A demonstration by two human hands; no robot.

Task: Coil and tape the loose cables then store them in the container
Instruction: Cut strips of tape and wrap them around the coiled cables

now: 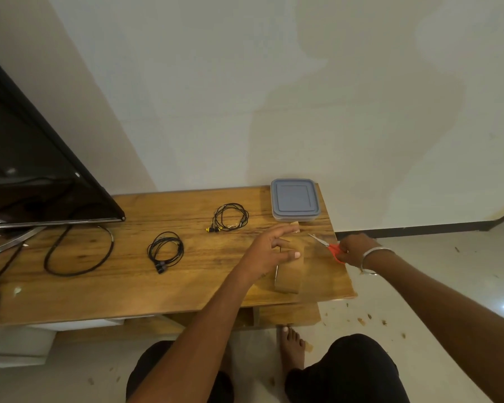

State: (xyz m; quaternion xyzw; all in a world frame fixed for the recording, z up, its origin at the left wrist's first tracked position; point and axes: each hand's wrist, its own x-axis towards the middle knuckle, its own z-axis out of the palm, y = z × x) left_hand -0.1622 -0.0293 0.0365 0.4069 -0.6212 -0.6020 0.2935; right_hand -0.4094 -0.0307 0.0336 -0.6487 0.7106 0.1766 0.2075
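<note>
Two coiled cables lie on the wooden table (128, 286): a black earphone cable (166, 250) at the middle and a black cable with yellow plugs (230, 218) further back. The container (295, 200), clear with a blue-grey lid on it, stands at the back right corner. A brown tape roll (287, 282) stands near the front right edge. My left hand (269, 251) hovers over it, thumb and fingers on a brown tape strip (294, 228) that sticks out past the fingertips. My right hand (354, 250) grips red-handled scissors (329, 247), blades pointing left towards the tape.
A black TV (35, 170) on a metal stand fills the left of the table, and a thick black cord (79, 257) loops in front of it. The table's right edge is just beside my right hand. My bare foot (293, 349) and scraps of tape are on the floor below.
</note>
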